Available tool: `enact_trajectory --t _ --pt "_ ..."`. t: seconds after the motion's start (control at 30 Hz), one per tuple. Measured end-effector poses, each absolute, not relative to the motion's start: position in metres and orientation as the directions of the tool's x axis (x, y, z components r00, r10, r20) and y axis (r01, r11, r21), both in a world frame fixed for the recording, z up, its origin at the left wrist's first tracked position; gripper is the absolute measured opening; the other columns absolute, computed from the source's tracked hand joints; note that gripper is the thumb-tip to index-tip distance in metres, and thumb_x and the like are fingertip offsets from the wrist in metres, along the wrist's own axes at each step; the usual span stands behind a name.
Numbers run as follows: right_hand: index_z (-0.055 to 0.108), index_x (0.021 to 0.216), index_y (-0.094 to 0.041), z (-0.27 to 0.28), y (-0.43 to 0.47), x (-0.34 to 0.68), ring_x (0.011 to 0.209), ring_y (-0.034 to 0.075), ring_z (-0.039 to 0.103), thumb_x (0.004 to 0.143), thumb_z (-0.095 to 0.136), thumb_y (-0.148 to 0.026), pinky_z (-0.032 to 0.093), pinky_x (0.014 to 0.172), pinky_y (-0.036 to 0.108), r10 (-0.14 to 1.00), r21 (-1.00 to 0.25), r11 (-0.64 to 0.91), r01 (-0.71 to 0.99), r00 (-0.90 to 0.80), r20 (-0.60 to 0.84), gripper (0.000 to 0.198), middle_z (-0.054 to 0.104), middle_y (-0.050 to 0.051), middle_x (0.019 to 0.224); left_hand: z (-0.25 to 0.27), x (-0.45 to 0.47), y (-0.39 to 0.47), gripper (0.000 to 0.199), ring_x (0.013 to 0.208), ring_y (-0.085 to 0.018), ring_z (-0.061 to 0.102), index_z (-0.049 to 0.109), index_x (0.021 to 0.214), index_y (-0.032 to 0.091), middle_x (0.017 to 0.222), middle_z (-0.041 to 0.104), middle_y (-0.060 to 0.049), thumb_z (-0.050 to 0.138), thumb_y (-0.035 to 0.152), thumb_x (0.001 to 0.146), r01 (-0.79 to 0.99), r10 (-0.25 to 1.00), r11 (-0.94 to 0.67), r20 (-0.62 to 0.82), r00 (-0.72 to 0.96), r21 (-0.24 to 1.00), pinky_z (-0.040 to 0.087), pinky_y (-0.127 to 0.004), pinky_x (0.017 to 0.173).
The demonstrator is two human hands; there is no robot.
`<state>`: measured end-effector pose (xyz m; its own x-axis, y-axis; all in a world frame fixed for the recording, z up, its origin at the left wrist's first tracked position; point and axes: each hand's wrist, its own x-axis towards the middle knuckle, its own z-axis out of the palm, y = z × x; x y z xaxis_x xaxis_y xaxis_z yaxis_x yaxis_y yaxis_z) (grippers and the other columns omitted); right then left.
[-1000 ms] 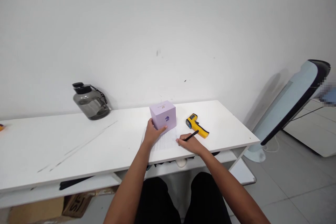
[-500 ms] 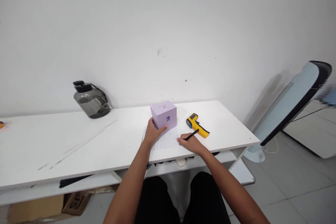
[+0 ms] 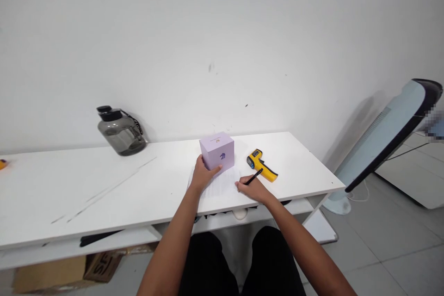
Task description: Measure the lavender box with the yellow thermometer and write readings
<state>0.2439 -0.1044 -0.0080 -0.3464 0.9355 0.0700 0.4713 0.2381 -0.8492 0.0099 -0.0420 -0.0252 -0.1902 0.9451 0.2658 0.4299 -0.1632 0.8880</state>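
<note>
The paper [image 3: 224, 186] is partly covered by the box [image 3: 218, 153] and the left hand [image 3: 202, 175], and its marks are too faint to read. The pen's [image 3: 255, 175] tip is hard to make out at the fingers. An orange thing [image 3: 3, 164] is cut off at the left edge, a blurred blue patch at the right. Under the bench [image 3: 138, 194], the shelf's [image 3: 138, 237] contents are mostly hidden, and a carton [image 3: 52, 272] is cut off below.

The left hand is part open around the box's near left corner, thumb on the front face, fingers along the left side, some out of sight. The box stands upright on the bench, over the paper's far part. The right hand [image 3: 255, 189] is closed on the pen in a writing grip at the paper's right side, just short of the yellow thermometer [image 3: 265, 170].

Compared with a second ago, both grips are the same; box, thermometer and bottle [image 3: 123, 138] all appear slightly further right, as the view has shifted.
</note>
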Motion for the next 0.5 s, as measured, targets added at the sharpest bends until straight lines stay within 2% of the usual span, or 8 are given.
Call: enact_trajectory --t 0.1,0.3,0.5 --pt "0.057 0.059 -0.019 -0.0115 -0.1023 0.2441 0.060 0.012 0.047 0.085 0.054 -0.037 0.033 0.058 0.025 0.933 -0.846 0.265 0.463 -0.346 0.103 0.031 0.050 -0.004 0.056 -0.0242 0.0106 -0.0427 0.085 0.115 -0.028 0.056 0.040 0.126 0.021 0.126 0.054 -0.012 0.083 0.052 0.060 0.427 0.946 -0.165 0.265 -0.187 0.889 0.049 -0.042 0.092" --pt "0.062 0.064 -0.019 -0.0153 -0.0992 0.2455 0.060 0.013 0.052 0.087 0.053 -0.038 0.038 0.060 0.025 0.943 -0.893 0.213 0.397 -0.324 0.081 0.031 0.056 -0.002 0.057 -0.0256 0.0102 -0.0411 0.083 0.114 -0.028 0.057 0.041 0.124 0.021 0.125 0.054 -0.012 0.083 0.052 0.060 0.426 0.942 -0.174 0.276 -0.190 0.888 0.049 -0.043 0.092" --pt "0.062 0.064 -0.019 -0.0162 -0.0990 0.2444 0.061 0.012 0.051 0.086 0.054 -0.038 0.037 0.059 0.024 0.941 -0.870 0.233 0.434 -0.327 0.089 0.030 0.056 -0.002 0.058 -0.0259 0.0099 -0.0413 0.084 0.115 -0.028 0.056 0.041 0.126 0.021 0.127 0.054 -0.012 0.083 0.051 0.061 0.432 0.941 -0.176 0.280 -0.189 0.884 0.048 -0.044 0.093"
